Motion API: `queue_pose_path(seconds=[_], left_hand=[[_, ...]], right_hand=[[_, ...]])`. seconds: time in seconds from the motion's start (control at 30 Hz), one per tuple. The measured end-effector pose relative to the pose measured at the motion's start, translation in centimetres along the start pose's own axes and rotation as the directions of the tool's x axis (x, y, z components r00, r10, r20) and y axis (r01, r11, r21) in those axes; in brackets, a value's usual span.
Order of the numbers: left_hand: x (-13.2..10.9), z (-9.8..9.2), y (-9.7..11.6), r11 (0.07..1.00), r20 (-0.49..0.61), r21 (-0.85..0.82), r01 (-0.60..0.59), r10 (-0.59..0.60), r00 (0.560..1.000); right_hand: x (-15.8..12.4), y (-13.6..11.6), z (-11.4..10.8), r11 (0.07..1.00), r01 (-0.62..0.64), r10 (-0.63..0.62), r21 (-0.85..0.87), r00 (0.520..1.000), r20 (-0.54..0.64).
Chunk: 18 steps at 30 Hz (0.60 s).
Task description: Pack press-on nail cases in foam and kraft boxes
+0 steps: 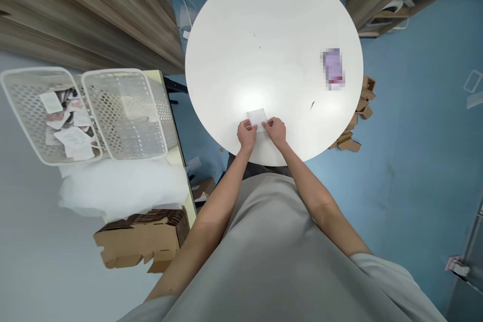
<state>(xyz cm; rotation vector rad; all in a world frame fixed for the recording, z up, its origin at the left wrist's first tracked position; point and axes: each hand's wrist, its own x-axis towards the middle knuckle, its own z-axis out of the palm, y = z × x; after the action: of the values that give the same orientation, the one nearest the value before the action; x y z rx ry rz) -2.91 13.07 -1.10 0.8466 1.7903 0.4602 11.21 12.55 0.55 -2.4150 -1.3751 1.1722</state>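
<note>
A small, flat, white rectangular piece, possibly a pouch or folded sheet, is at the near side of the round white table. My left hand grips its near left corner, thumb pressed on it and fingers curled. On the other side, my right hand pinches the near right edge between thumb and fingers. Both wrists rest close to the table's front edge. Whether anything lies inside the white piece cannot be made out.
A blurred purple item lies at the table's right. To the left, two white plastic baskets stand on a side table, one holding packets, beside white wrapping and stacked flat cardboard boxes. More cardboard sits on the floor right.
</note>
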Motion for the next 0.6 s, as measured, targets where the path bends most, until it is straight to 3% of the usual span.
queue_pose_path(seconds=[0.13,0.33,0.43,0.6], left_hand=[[3.8,-5.0,0.5,0.997,-0.015,0.06,-0.051,0.052,0.999],[10.2,-12.3,1.6,0.985,-0.069,0.127,-0.113,0.122,0.99],[12.3,-13.9,1.8,0.983,-0.048,0.131,-0.131,0.138,0.989],[13.1,-13.9,2.1,0.976,-0.043,0.155,-0.151,0.16,0.986]], right_hand=[[0.3,-5.3,2.7,1.0,-0.002,0.002,0.021,1.0,0.02],[3.0,-13.6,7.2,0.996,0.067,-0.066,0.063,0.998,-0.008],[3.9,-15.7,8.5,0.997,0.066,-0.065,0.039,0.998,-0.018],[3.8,-16.2,8.5,1.0,0.017,-0.016,0.006,0.999,-0.028]])
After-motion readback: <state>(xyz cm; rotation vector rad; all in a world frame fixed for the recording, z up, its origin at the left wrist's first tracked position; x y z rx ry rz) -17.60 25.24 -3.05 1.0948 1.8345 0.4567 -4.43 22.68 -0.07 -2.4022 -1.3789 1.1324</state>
